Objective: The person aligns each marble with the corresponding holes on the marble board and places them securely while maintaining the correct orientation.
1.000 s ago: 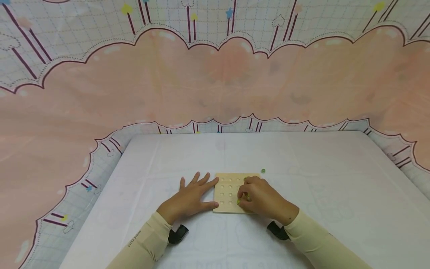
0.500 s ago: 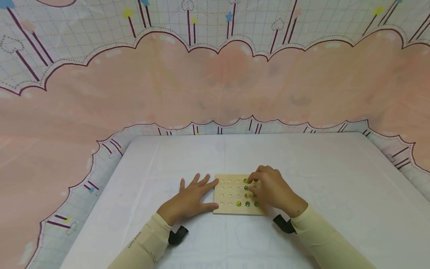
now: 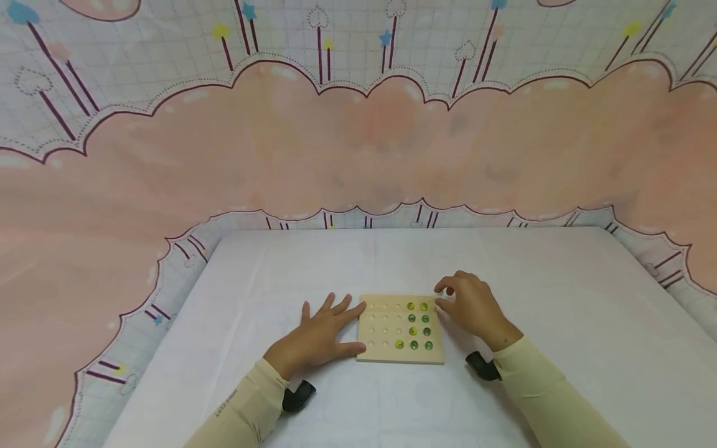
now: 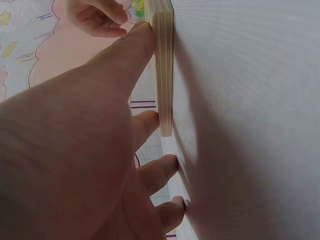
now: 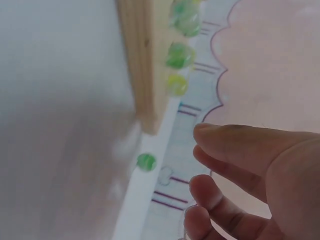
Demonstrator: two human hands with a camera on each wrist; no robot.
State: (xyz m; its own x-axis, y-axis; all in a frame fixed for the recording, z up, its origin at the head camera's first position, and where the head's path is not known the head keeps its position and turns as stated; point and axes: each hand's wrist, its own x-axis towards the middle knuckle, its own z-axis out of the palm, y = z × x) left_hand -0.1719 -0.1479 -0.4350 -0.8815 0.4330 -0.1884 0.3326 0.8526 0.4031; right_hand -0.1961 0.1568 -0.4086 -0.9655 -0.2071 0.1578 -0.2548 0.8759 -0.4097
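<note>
A square wooden board (image 3: 378, 351) with rows of round hollows lies on the white table. Green and yellow-green glass marbles (image 3: 414, 345) fill the hollows of its two right columns; one yellow-green marble (image 3: 399, 344) sits further left in the front row. My left hand (image 3: 316, 336) has spread fingers, its thumb and index fingertip touching the board's left edge. Off the far right corner hovers my right hand (image 3: 473, 305), fingers bent loosely, thumb and fingertips apart with nothing between them. A loose green marble (image 5: 146, 162) rests on the table beyond the board, mostly hidden by that hand in the head view.
White cloth covers the table (image 3: 313, 261). A patterned curtain (image 3: 358, 149) with peach cloud shapes hangs behind it. Each wrist wears a black camera (image 3: 483, 366). The board's left columns show bare hollows (image 3: 371, 331).
My right hand has left the yellow-green marble in the front row and moved right and away, past the board's far right corner. My left hand stays put. The head view has tilted slightly.
</note>
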